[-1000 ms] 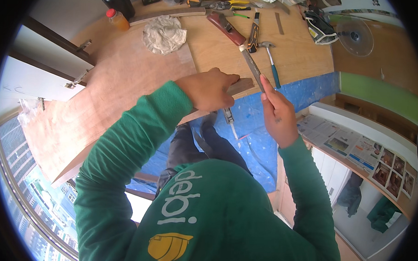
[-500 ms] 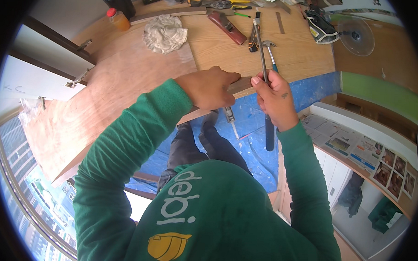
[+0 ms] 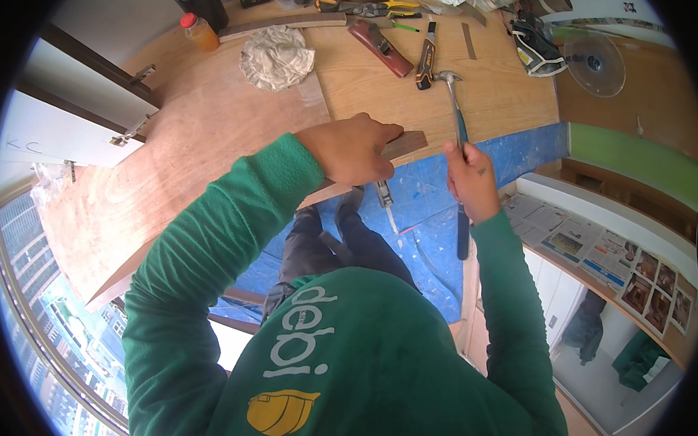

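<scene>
My left hand point(image 3: 351, 147) is curled over a dark wood strip point(image 3: 405, 143) along the front edge of the light plywood board point(image 3: 134, 203), with a clamp point(image 3: 384, 195) just below it. My right hand point(image 3: 473, 180) is closed round a long narrow tool with a dark handle point(image 3: 462, 233), held upright past the strip's right end; its upper part lines up with a hammer point(image 3: 448, 78) on the bench point(image 3: 369, 96), so its tip is hard to tell. A utility knife point(image 3: 425, 59) and a wooden hand plane point(image 3: 378, 46) lie beyond.
A crumpled cloth point(image 3: 278, 58), an orange-drink bottle point(image 3: 200, 34), pliers point(image 3: 387, 6) and a black-grey pouch point(image 3: 533, 51) sit on the bench. Open cabinet doors point(image 3: 83, 124) stand left. Blue sheeting point(image 3: 432, 259) covers the floor by my legs. A newspaper-covered ledge point(image 3: 579, 241) runs along the right.
My right hand has turned the long tool from a slant toward the plane to upright, dark handle downward, then shifted right and slightly down. My left hand stays on the strip.
</scene>
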Available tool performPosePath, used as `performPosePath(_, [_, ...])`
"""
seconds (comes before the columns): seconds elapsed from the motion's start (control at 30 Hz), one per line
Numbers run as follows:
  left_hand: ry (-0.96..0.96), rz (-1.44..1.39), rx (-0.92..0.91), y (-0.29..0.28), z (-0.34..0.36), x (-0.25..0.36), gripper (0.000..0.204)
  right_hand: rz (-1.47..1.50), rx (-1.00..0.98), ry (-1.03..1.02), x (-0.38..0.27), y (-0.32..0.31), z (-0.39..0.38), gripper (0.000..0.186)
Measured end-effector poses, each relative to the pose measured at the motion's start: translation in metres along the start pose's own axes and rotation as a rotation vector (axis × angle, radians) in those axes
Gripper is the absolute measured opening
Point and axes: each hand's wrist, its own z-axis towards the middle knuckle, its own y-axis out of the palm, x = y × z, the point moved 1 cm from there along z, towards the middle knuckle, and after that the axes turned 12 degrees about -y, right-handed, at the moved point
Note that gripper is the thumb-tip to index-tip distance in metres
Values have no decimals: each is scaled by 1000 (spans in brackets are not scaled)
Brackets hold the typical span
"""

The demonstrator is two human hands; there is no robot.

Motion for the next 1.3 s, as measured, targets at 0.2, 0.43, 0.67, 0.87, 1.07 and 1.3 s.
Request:
performPosePath(0.2, [-48,4,-33,-5,-6,3,77,-24,25,-223,-20,-5,-41,40])
performPosePath(0.43, [31,-40,5,3,5,-7,73,-358,-52,-582,-59,9,-63,55])
performPosePath(0.67, [40,-36,16,4,5,-9,67,-391,-44,-564,-62,20,-76,54])
performPosePath(0.87, [58,-22,6,3,5,-7,69,-371,-16,-424,-56,13,-49,53])
performPosePath(1.07, [-108,37,-92,-13,-3,3,59,-288,-58,-337,-78,21,-80,58])
performPosePath(1.3, [48,-49,16,3,6,-12,67,-352,-50,-500,-72,32,-91,60])
